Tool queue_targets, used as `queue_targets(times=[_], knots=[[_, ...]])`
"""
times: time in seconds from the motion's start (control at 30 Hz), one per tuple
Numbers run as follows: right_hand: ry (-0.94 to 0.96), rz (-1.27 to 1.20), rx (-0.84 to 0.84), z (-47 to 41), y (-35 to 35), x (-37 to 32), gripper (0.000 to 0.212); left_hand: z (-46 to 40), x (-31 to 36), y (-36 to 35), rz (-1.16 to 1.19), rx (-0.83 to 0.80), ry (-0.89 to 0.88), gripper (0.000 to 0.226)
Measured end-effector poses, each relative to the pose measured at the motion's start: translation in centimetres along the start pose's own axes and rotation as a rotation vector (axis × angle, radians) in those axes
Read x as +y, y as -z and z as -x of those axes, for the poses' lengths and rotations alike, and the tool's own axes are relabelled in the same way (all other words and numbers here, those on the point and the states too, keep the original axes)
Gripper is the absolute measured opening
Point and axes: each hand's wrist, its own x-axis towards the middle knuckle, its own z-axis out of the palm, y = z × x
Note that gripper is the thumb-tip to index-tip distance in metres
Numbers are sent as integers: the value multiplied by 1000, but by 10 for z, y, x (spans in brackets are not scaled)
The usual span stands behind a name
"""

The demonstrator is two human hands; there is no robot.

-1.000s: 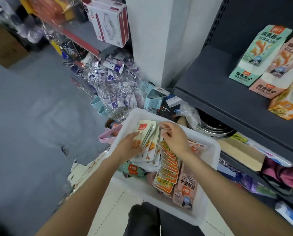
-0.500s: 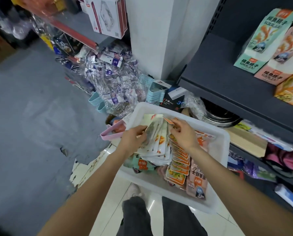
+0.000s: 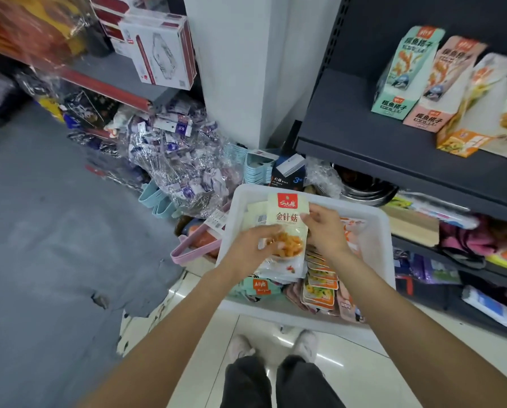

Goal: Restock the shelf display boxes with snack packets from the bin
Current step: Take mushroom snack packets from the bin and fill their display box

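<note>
A white plastic bin sits low in front of me, full of snack packets. Both hands are in it on a stack of cream packets with a red logo and an orange food picture. My left hand grips the stack's left side over the picture. My right hand pinches its right edge. Orange-rimmed packets stand in a row beneath my right wrist. Display boxes in green, pink and orange stand on the dark shelf at the upper right.
A white pillar rises behind the bin. Clear bags of purple-labelled goods, blue and pink baskets and a dark box crowd the floor to the left and behind. Lower shelves on the right hold mixed goods. My feet stand on white tile below.
The cream packets have been gathered and turned so the top one faces me, lifted slightly above the other packets. The view has shifted, showing more of the shelf and my feet.
</note>
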Motion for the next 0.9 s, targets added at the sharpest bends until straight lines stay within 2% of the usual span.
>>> queue_targets(times=[0.1,0.23,0.4,0.57,0.8,0.9], knots=[[-10,36,68,2,13,5,22,-8,-18,3,-62,81,159,44],[0,58,107,4,20,6,19,-21,-16,1,-87,32,262,58],[20,75,165,4,22,1,15,-28,-17,-13,-42,-97,263,64],[-13,108,201,-2,29,6,5,-22,-17,-15,-80,-46,227,75],[-31,139,262,-2,29,9,6,-14,-26,-1,28,59,167,38],[-36,156,282,-3,27,8,18,-14,-28,3,56,167,145,32]])
